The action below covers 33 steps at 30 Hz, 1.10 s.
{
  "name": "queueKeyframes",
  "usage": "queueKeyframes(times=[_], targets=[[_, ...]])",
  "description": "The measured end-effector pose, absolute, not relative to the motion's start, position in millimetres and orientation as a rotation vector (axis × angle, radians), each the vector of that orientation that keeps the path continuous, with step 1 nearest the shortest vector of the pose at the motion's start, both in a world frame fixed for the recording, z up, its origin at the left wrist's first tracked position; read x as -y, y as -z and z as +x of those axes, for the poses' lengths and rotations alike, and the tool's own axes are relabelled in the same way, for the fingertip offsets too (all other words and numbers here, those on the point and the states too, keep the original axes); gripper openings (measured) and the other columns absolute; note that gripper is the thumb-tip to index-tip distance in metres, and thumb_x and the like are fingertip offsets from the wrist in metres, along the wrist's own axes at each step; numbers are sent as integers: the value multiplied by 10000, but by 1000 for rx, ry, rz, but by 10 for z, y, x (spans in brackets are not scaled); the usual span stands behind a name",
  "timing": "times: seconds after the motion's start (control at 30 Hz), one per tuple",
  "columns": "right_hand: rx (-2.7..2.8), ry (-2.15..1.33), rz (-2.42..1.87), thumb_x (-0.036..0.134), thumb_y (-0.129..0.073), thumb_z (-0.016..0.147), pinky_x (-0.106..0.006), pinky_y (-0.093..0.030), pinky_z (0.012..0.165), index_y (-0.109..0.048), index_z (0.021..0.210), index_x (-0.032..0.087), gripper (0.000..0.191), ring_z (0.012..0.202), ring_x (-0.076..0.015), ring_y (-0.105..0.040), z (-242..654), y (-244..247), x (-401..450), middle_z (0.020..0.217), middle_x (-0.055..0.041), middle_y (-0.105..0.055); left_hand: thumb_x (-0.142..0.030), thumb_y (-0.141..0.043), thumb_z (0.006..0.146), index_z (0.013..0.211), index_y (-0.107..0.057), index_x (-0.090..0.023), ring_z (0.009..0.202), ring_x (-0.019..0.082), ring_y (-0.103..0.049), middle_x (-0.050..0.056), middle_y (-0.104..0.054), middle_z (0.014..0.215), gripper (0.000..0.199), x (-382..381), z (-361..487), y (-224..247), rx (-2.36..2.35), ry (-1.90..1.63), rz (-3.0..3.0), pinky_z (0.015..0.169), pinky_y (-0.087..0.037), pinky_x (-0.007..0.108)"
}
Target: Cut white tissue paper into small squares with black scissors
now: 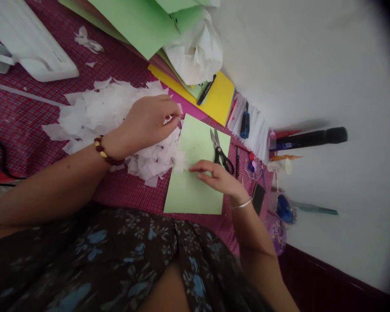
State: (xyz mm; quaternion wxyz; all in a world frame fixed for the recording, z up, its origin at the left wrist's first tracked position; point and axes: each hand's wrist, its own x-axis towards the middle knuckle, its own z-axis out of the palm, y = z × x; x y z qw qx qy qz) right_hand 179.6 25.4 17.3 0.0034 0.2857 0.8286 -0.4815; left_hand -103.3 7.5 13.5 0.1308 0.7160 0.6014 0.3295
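My left hand [152,123] hovers over a heap of torn white tissue paper pieces [97,108]. Its fingers are curled in toward the thumb; a speck of white shows between them, but what they hold cannot be made out. My right hand [218,178] is over a light green paper sheet [195,195], palm down, its fingers stretched out and thumb slightly apart. The right fingertips are close to the edge of the tissue pieces overlapping the sheet. Black-handled scissors [219,151], blades parted, lie on the sheet just beyond my right hand.
Behind lie a yellow folder [219,97] with a dark marker [207,90] on it, green sheets [136,26] and crumpled white paper [198,52]. A blue stapler [245,123] sits by a white stack near the wall. A white appliance [35,43] stands far left on the checked cloth.
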Motion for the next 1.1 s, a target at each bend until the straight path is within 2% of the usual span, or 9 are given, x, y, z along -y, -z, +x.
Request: queueKeyframes(times=[0.1, 0.2, 0.4, 0.5, 0.63, 0.7, 0.83, 1.0, 1.1], targets=[[-2803, 1027, 667, 143, -513, 942, -511, -417, 1078, -663, 1233, 220, 337, 1256, -275, -556, 1597, -153, -95, 1298, -112, -654, -314, -465, 942, 916, -669, -220, 834, 203, -611, 67, -673, 917, 226, -68, -1034, -152, -1747, -1031, 2064, 761, -481, 363], [-2881, 786, 566, 83, -478, 917, -504, -408, 1080, -649, 1264, 198, 404, 1305, -290, -513, 1245, -63, -135, 1374, -129, -602, -300, -468, 934, 917, -673, -198, 832, 200, -616, 69, -669, 915, 231, -49, -1038, -198, -1740, -1037, 2070, 776, -485, 362], [-2988, 875, 390, 79, -439, 914, -461, -438, 1073, -657, 1213, 216, 395, 1218, -249, -554, 1024, -108, -328, 1254, -94, -640, -283, -465, 934, 926, -676, -174, 922, 214, -642, 62, -669, 952, 237, -32, -1048, -247, -1762, -985, 2107, 841, -485, 351], [-2979, 936, 563, 91, -431, 942, -484, -451, 1067, -623, 1261, 243, 402, 1240, -253, -551, 1361, -230, -182, 1276, -97, -630, -289, -472, 933, 926, -681, -185, 924, 223, -645, 69, -673, 962, 233, -38, -1052, -236, -1759, -979, 2106, 841, -491, 360], [-2854, 868, 797, 80, -481, 923, -455, -532, 927, -669, 1141, 196, 310, 1052, -266, -598, 1871, -227, 250, 1101, -122, -651, -300, -449, 952, 937, -681, -195, 959, 238, -638, 89, -688, 999, 255, -12, -1027, -247, -1710, -940, 2124, 859, -492, 385], [-2853, 771, 865, 73, -516, 896, -486, -524, 941, -676, 1123, 193, 302, 1063, -288, -582, 1991, -158, 455, 1121, -139, -643, -291, -439, 954, 953, -677, -196, 1014, 247, -634, 89, -695, 1023, 256, 8, -1004, -261, -1683, -915, 2146, 886, -486, 391], [-2883, 658, 930, 59, -510, 870, -541, -484, 1013, -624, 1260, 180, 424, 1125, -319, -554, 1866, 7, 593, 1209, -162, -629, -278, -440, 946, 972, -680, -192, 1037, 248, -631, 87, -693, 1037, 256, 32, -971, -282, -1694, -873, 2145, 901, -479, 386], [-2982, 621, 868, 59, -493, 854, -519, -406, 1123, -556, 1373, 109, 524, 1275, -327, -493, 1314, 182, 284, 1373, -201, -559, -281, -452, 955, 966, -680, -186, 995, 230, -619, 88, -682, 1024, 247, 45, -990, -297, -1698, -934, 2145, 885, -473, 380], [-3027, 680, 786, 61, -490, 859, -532, -398, 1129, -581, 1345, 142, 502, 1312, -318, -488, 1173, 105, 88, 1385, -181, -559, -277, -458, 959, 965, -668, -181, 957, 205, -607, 79, -680, 1005, 230, 25, -1021, -273, -1711, -974, 2146, 867, -467, 363]])
